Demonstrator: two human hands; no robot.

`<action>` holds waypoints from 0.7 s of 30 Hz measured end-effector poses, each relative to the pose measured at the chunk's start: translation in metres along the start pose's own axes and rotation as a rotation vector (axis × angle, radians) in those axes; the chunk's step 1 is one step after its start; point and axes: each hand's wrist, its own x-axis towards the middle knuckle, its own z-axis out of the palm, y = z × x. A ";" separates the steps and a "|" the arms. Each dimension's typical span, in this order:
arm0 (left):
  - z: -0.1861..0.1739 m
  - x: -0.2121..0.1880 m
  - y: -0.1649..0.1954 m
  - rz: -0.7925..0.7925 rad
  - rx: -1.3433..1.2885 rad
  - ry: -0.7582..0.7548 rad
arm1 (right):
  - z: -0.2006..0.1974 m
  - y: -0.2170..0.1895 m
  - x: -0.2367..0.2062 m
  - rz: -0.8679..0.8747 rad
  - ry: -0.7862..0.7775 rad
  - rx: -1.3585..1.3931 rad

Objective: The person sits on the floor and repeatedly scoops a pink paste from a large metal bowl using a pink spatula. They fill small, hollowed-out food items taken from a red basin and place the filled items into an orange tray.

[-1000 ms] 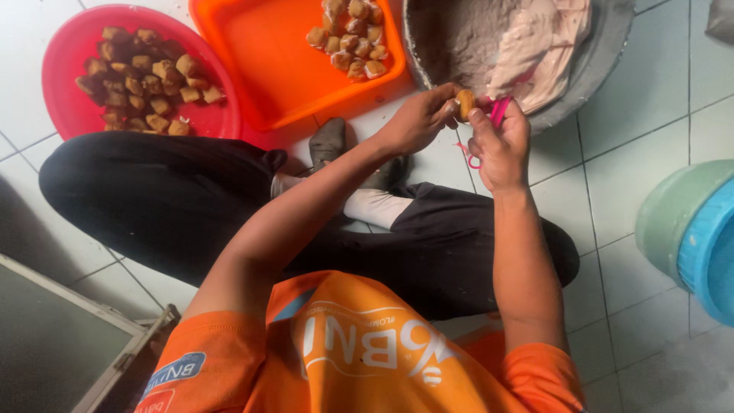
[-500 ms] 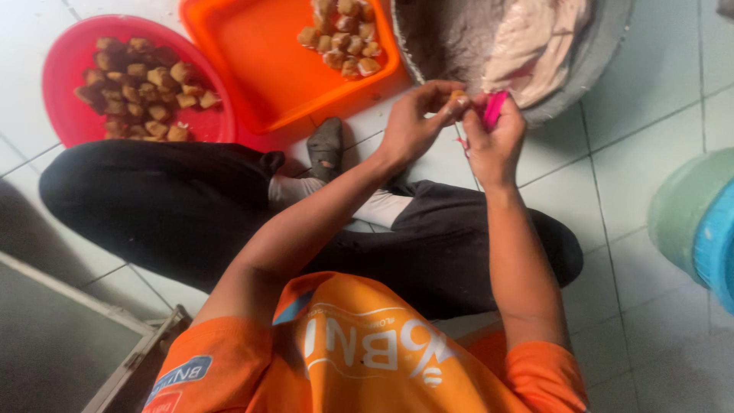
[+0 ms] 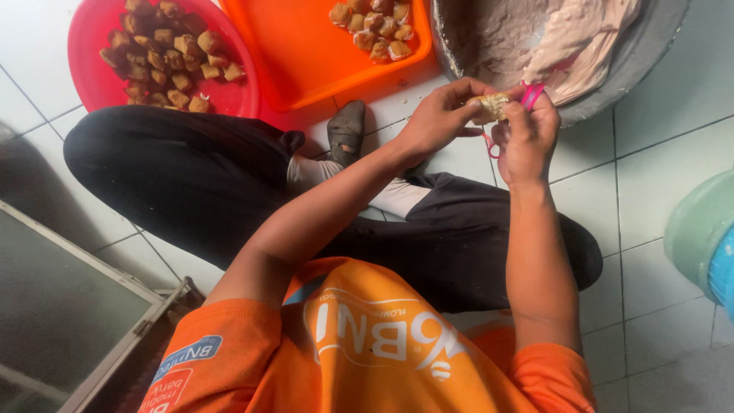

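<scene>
Left hand point(image 3: 436, 118) fingers pinch a small tan puff point(image 3: 492, 105); right hand point(image 3: 526, 134) is curled tight around a pink tool point(image 3: 531, 93), pressing right up against the puff; so both hands meet over the floor, just in front of the grey bowl point(image 3: 650, 46) with pale paste point(image 3: 581, 46) in it; beside that sits an orange tray point(image 3: 306, 53) with a few puffs in its far corner; further left, a red basin point(image 3: 92, 38) full of darker pieces; person's sitting cross-legged on white tiles point(image 3: 665, 176), black trousers, orange shirt.
</scene>
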 end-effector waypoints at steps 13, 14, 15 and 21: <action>-0.012 0.013 0.050 0.271 0.186 0.331 | 0.026 -0.016 -0.013 -0.036 -0.062 -0.550; -0.008 0.010 0.053 0.337 0.237 0.296 | 0.026 -0.016 -0.012 -0.102 -0.061 -0.627; -0.004 0.007 0.056 0.402 0.288 0.261 | 0.025 -0.016 -0.010 -0.167 -0.060 -0.703; 0.000 -0.007 0.079 0.316 0.235 0.056 | 0.007 -0.031 -0.006 -0.552 -0.048 -0.996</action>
